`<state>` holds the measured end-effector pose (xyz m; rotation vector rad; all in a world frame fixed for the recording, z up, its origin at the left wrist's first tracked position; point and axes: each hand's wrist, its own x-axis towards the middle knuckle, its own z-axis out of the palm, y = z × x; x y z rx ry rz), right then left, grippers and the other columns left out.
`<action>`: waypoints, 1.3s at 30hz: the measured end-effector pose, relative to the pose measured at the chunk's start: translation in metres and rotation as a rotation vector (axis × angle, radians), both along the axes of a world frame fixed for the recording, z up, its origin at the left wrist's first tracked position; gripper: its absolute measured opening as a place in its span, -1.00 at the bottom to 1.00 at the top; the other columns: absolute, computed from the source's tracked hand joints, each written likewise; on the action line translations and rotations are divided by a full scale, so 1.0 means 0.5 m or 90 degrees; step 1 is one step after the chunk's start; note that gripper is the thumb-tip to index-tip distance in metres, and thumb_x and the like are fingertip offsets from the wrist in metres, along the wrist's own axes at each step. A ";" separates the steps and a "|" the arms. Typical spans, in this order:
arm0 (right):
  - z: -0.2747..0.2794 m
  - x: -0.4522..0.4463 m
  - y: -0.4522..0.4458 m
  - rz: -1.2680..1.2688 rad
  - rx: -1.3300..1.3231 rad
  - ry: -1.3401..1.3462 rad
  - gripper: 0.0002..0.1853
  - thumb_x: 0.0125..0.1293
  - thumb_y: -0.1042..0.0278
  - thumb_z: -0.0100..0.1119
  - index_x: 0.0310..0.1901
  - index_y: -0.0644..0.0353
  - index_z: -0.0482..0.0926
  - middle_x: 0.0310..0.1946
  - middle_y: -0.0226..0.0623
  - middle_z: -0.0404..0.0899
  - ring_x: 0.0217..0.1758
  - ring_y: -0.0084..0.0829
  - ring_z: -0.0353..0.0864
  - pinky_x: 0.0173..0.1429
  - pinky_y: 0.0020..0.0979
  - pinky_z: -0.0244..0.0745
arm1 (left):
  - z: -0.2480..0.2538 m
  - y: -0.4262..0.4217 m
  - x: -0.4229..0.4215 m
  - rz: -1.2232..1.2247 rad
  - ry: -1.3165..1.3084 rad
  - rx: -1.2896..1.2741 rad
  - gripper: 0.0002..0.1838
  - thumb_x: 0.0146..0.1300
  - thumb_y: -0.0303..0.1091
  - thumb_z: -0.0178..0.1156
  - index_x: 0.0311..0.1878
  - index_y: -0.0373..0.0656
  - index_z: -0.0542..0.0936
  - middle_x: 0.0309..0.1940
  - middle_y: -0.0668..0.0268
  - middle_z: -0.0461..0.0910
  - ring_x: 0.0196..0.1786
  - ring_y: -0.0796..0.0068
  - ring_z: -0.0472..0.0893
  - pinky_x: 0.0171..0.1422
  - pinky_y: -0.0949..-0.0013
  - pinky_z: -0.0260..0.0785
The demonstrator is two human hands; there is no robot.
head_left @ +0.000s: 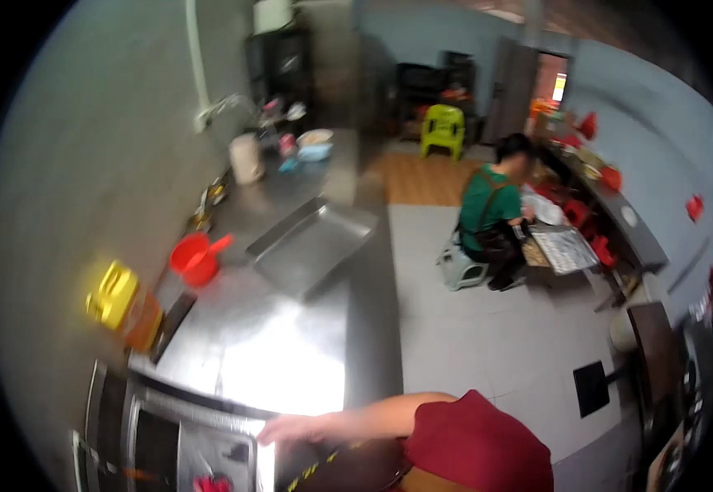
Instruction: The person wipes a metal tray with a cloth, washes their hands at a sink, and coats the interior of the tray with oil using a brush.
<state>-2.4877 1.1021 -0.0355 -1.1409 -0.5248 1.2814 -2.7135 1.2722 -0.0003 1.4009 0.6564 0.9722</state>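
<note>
My right hand (289, 429) reaches left from a maroon sleeve (481, 443). It lies at the corner of a metal-rimmed basin (254, 449), its blurred fingers loosely stretched over the rim, and nothing shows in them. Inside the basin a pinkish-red item (211, 484) is cut off by the lower frame edge; its kind is unclear. A dark apron (340, 471) with yellow marks covers my front. My left hand is out of the frame.
A steel counter (209, 344) carries a shallow metal tray (311, 246), a red dipper (196, 261) and a yellow-capped jug (127, 303). Beyond, a person in green (488, 209) sits on a stool beside a silvery tray (566, 248). A lime chair (443, 127) stands farther back.
</note>
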 end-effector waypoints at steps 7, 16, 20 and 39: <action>0.039 0.013 -0.051 -0.070 -0.117 -0.038 -0.37 0.27 -0.15 0.07 0.16 0.22 0.36 -0.03 -0.26 0.47 -0.04 -0.45 0.47 -0.09 -0.36 0.46 | -0.027 -0.102 0.235 -0.367 -0.032 -0.552 -0.60 0.22 -0.41 0.09 0.13 -0.26 0.40 -0.03 0.18 0.54 0.00 0.30 0.55 0.14 0.26 0.38; 0.060 0.123 -0.191 -0.286 -0.063 -0.206 -0.78 0.21 0.28 0.23 -0.24 0.27 0.54 -0.37 -0.35 0.57 -0.35 -0.57 0.51 -0.26 -0.49 0.43 | -0.028 -0.178 0.336 -0.385 0.172 -0.197 -0.76 0.09 -0.55 0.26 -0.43 -0.14 0.35 -0.41 0.29 0.49 -0.46 0.51 0.50 -0.40 0.49 0.38; 0.132 0.112 -0.203 -0.346 -0.037 -0.495 -0.86 0.19 0.48 0.22 -0.21 0.24 0.56 -0.26 -0.35 0.57 -0.28 -0.57 0.57 -0.18 -0.54 0.48 | -0.031 -0.215 0.408 -0.436 0.252 0.201 -0.79 0.09 -0.52 0.23 -0.19 -0.18 0.48 -0.33 0.37 0.49 -0.27 0.56 0.49 -0.16 0.52 0.37; -0.040 1.000 -0.683 -0.691 -0.418 -0.470 -0.51 0.31 -0.09 0.01 0.00 0.21 0.51 -0.24 -0.33 0.55 -0.21 -0.47 0.50 -0.20 -0.43 0.44 | 0.039 -0.400 0.921 -0.286 0.471 0.412 -0.37 0.15 -0.44 0.07 0.34 -0.22 0.20 -0.06 0.04 0.47 -0.17 0.20 0.53 -0.08 0.18 0.43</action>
